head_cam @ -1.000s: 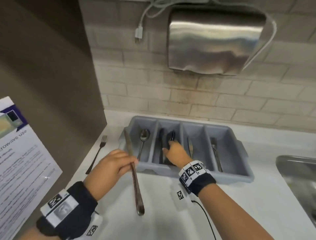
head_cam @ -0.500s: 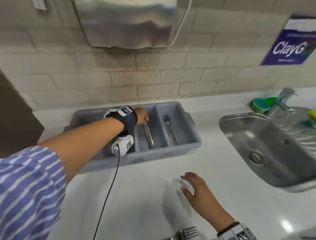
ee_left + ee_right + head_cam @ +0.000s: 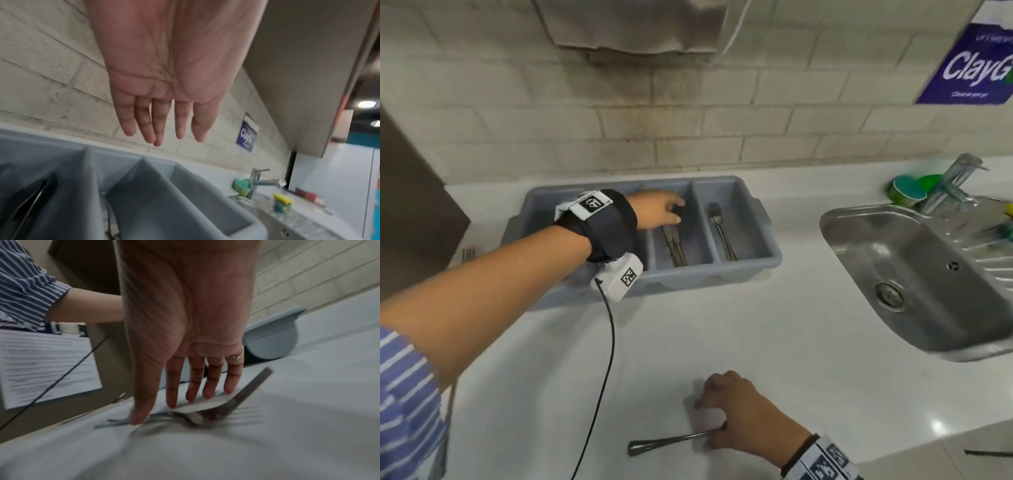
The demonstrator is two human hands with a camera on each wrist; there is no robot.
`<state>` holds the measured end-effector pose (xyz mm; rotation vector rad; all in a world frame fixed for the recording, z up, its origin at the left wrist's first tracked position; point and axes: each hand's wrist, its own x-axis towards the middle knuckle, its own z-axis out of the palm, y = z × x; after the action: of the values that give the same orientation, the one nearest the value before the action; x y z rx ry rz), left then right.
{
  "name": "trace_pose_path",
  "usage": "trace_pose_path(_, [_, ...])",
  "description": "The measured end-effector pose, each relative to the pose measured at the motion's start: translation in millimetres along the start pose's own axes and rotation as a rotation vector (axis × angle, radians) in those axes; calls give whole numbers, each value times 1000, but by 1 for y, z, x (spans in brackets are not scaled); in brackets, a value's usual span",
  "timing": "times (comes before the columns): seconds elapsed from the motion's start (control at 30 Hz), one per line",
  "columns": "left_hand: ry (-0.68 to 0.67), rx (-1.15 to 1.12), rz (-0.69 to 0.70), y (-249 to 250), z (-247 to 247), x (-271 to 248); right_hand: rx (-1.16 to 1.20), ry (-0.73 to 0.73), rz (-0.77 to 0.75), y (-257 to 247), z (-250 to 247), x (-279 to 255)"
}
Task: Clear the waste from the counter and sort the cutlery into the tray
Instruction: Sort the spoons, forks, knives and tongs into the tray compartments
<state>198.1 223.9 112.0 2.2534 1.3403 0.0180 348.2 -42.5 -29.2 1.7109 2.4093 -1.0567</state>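
The grey four-compartment cutlery tray [image 3: 753, 274] stands against the tiled wall. My left hand [image 3: 671, 210] hovers over its third compartment, palm down, fingers straight and empty [image 3: 164, 138]. Knives [image 3: 674, 245] lie in that compartment, and a fork [image 3: 720, 233] lies in the far right one. My arm hides the two left compartments. Near the counter's front edge my right hand [image 3: 709, 411] rests its fingertips on a loose fork [image 3: 667, 442] that lies flat. In the right wrist view the thumb touches the tines and the fingers [image 3: 170, 402] touch the fork's neck [image 3: 236, 402].
A steel sink [image 3: 928, 274] with a tap [image 3: 955, 181] and green sponges [image 3: 907, 190] lies to the right. A brown appliance [image 3: 414, 205] stands at the left, with another fork's tines [image 3: 468, 254] beside it. A towel dispenser [image 3: 633, 24] hangs above the tray.
My left hand has let go of the knife in the third compartment and opened above it. My right hand has come down onto the fork on the counter.
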Motion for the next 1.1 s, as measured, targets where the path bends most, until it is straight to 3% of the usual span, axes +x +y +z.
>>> trace_pose_path(0.1, [99,-129,37,-14,5,-62,-132,-39,-134,-10,4,13])
trace_pose_path(0.2, [166,-237,-10,-41,17,-121,-354,-34,-240,-23,5,29])
trace_pose_path(0.33, [308,-330,-225,-94,35,-199,-558,69,-368,-41,1,54])
trace_pose_path(0.43, [438,-270,-461,-135,54,-255,-526,187,-414,-58,-13,66])
trace_pose_path(0.6, [383,-201,-812,-180,102,-312,-149,367,-431,-82,-23,83])
trace_pose_path(0.73, [301,-251,-969,-196,125,-316,345,281,-375,-101,-24,93])
trace_pose_path(0.87, [214,-238,-1032,-199,131,-303,719,203,-317,-122,-25,97])
trace_pose_path(1.1, [188,-186,-1038,-209,140,-283,1067,355,-169,-137,-27,111])
